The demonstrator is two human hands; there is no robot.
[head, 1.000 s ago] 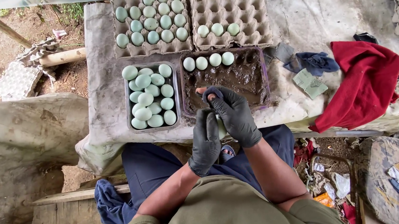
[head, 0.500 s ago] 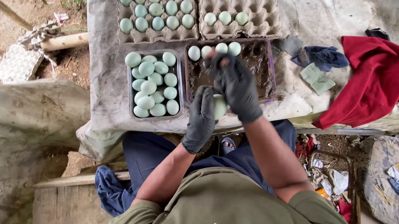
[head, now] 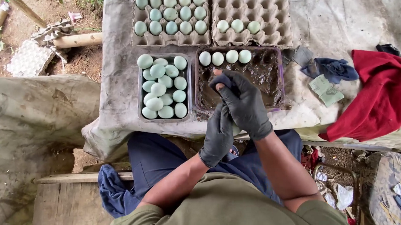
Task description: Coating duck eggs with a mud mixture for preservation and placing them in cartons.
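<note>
Both hands in black gloves, held together over the near edge of the surface [head: 343, 20], which is draped w/ a dirty grey cloth. Left hand [head: 218, 134] sits lower, grip curled shut; whatever it holds is hidden by the glove and the other hand, so can't tell what's inside. Right hand [head: 242, 103] is above and touching the left, fingers bent together, fingertips over the near part of the mud tray [head: 279, 75]; can't tell if anything is clamped in it.

Mud tray holds dark wet mud w/ four pale eggs [head: 225, 57] in a row along its far wall. Just left of it, touching side by side, a metal tray [head: 140, 95] heaped w/ pale blue-green eggs [head: 164, 84]. Beyond both trays, two grey pulp cartons: left carton [head: 136, 37] nearly full of eggs, right carton [head: 268, 11] mostly bare cups w/ three eggs in its near row.

Right of the mud tray: a dark blue rag [head: 332, 69], a small folded greenish cloth [head: 325, 88] and a big red cloth [head: 380, 101] hanging over the surface edge. Person sits w/ knees under the surface, olive shirt, dark blue trousers. Bare dirt and a spare pulp tray [head: 28, 58] lie far left
</note>
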